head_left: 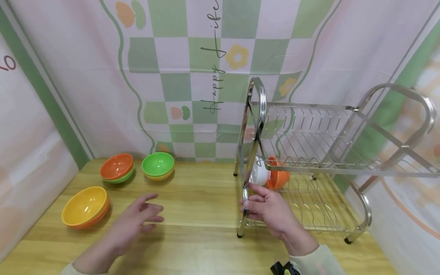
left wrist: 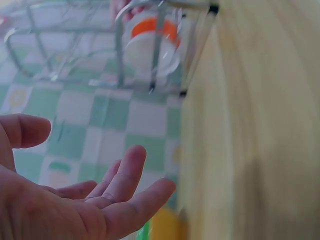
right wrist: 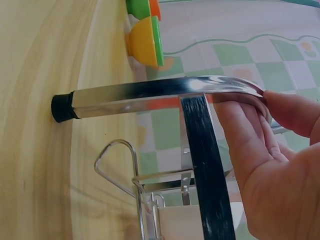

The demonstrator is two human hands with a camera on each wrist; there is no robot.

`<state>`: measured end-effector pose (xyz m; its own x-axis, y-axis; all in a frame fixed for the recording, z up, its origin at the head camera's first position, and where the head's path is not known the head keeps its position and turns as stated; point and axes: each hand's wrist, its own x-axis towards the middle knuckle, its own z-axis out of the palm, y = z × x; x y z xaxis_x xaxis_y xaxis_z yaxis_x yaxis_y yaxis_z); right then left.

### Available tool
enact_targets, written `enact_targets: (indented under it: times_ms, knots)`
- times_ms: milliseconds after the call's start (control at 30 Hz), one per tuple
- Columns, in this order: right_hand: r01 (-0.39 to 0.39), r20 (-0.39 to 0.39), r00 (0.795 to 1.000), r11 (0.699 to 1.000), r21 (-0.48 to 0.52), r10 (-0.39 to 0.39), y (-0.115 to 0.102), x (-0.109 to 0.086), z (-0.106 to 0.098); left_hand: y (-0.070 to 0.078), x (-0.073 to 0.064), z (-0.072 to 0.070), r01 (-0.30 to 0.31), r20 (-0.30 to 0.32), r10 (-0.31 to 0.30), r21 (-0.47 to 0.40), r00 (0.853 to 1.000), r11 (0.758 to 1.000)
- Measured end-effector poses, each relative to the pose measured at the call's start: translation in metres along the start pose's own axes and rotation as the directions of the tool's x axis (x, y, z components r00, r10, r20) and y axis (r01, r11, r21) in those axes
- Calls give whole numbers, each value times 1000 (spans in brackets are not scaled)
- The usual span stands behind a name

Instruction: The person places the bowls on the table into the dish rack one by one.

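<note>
A two-tier metal dish rack (head_left: 319,170) stands on the right of the table. My right hand (head_left: 271,208) holds the curved tube (right wrist: 150,91) at its left end, thumb on one side and fingers on the other in the right wrist view. Inside the lower tier, a white bowl (head_left: 260,173) and an orange bowl (head_left: 280,178) stand on edge against each other. My left hand (head_left: 137,217) hovers over the table with fingers spread and nothing in it. Close to its left is a yellow bowl (head_left: 84,204) nested in an orange one (head_left: 97,219).
Farther back on the wooden table (head_left: 196,206) sit two more nested pairs: an orange bowl (head_left: 117,167) in a green one, and a green bowl (head_left: 158,164) in a yellow one. A checked curtain (head_left: 203,131) hangs behind the table. Black rubber feet end the rack's legs.
</note>
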<state>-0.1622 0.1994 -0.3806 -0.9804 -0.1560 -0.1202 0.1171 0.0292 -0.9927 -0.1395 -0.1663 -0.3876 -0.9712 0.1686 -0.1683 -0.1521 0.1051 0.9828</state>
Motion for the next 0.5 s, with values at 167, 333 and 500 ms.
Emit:
enact_targets:
  times_ms: [167,333,500]
  knots:
    - [-4,-47,999,1000,17,5,0,1,2,6,-6,-42,-23,-33,23,2,999,1000]
    - [-8,-72,997,1000,-1,8,-2,1,4,5,-8,-92,-63,-98,67,44,993,997]
    - [-8,-83,997,1000,-15,7,-1,0,4,-4,-12,-146,-123,-154,115,-42,981,992]
